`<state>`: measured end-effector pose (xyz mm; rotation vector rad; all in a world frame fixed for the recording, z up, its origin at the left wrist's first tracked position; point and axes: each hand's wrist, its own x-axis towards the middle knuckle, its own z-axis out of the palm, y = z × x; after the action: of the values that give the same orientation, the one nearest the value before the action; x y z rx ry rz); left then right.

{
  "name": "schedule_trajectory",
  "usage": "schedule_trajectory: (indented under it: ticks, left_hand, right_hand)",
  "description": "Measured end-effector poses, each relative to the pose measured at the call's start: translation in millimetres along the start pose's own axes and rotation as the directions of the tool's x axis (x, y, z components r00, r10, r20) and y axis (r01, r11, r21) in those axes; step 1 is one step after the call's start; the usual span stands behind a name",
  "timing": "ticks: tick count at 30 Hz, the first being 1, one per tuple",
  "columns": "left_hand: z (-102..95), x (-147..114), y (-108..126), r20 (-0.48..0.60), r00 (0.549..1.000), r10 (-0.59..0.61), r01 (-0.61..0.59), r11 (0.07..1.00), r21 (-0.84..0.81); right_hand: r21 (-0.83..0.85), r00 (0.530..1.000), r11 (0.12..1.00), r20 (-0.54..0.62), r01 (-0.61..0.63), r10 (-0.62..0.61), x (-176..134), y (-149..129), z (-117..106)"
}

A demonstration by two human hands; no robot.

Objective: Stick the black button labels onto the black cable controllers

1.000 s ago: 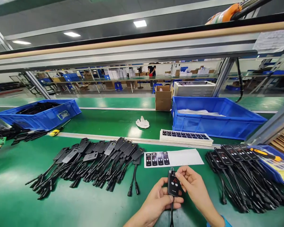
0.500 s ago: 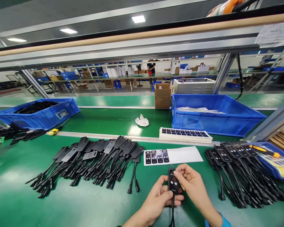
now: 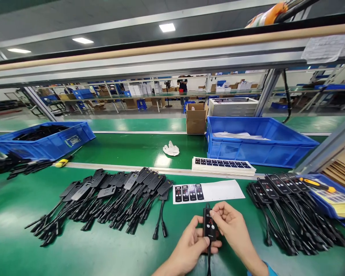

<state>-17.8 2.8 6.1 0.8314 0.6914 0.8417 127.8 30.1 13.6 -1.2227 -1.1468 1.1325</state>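
My left hand (image 3: 189, 243) grips a small black cabled controller (image 3: 209, 230) by its lower part, thumb on the front, fingers behind. The controller is upright, its cable hanging down. Its front carries a dark label with red marks and two pale buttons. With thumb and bent fingers, my right hand (image 3: 231, 224) pinches at the controller's upper right edge, the thumb lying on the label. Just beyond both hands lies a white label sheet (image 3: 224, 190) with several black labels at its left end.
Controllers without front labels (image 3: 129, 184) lie piled on the left, labelled ones (image 3: 278, 186) on the right. Farther back are a stack of label sheets (image 3: 222, 167), a white glove (image 3: 171, 148) and blue bins (image 3: 261, 149) (image 3: 50, 143). A yellow-handled tool (image 3: 61, 163) lies left.
My right thumb has slid slightly down the label's upper part. The left hand keeps its hold on the controller. The whole view has shifted a little.
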Motion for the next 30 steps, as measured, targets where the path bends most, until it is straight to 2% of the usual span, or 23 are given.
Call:
schedule_trajectory:
  ticks: [8, 11, 14, 17, 21, 23, 26, 30]
  left_hand:
    - [-12.2, 8.2, -21.8, 0.014, 0.995, 0.097, -0.097, 0.995, -0.030]
    - [-15.8, 10.7, -26.5, 0.008, 0.996, 0.085, -0.084, 0.995, -0.055]
    - [-16.8, 12.3, -23.4, -0.019, 0.999, 0.051, -0.052, 0.994, -0.091]
    - [-15.1, 11.4, -12.4, -0.092, 0.994, 0.053, -0.065, 0.989, -0.136]
    - [-10.1, 7.0, 6.8, -0.129, 0.990, 0.050, -0.071, 0.983, -0.167]
    - [-8.4, 6.2, 11.5, -0.135, 0.990, 0.034, -0.051, 0.990, -0.128]
    - [-9.5, 8.4, 6.7, -0.175, 0.984, 0.018, -0.023, 0.999, -0.024]
    - [-14.8, 12.3, -10.7, -0.200, 0.975, 0.093, -0.065, 0.988, 0.140]
  right_hand:
    - [-0.054, 1.000, 0.999, 0.011, -0.004, 0.005, 1.1, 8.7, -1.0]
    - [-0.095, 0.999, 0.995, 0.009, 0.031, -0.030, 3.9, 11.2, -3.1]
    - [-0.137, 0.990, 0.990, 0.140, 0.035, -0.016, 3.1, 13.4, -2.5]
    - [-0.138, 0.945, 0.990, 0.326, 0.036, 0.011, -2.2, 16.5, 1.8]
    - [-0.060, 0.909, 0.997, 0.416, 0.038, -0.010, -7.8, 21.1, 6.7]
    - [-0.015, 0.905, 0.999, 0.424, 0.045, -0.034, -8.0, 22.1, 7.5]
    - [-0.038, 0.931, 0.998, 0.362, 0.053, -0.036, -6.8, 21.8, 9.0]
    - [-0.109, 0.947, 0.987, 0.310, 0.119, -0.080, -5.9, 23.0, 13.2]
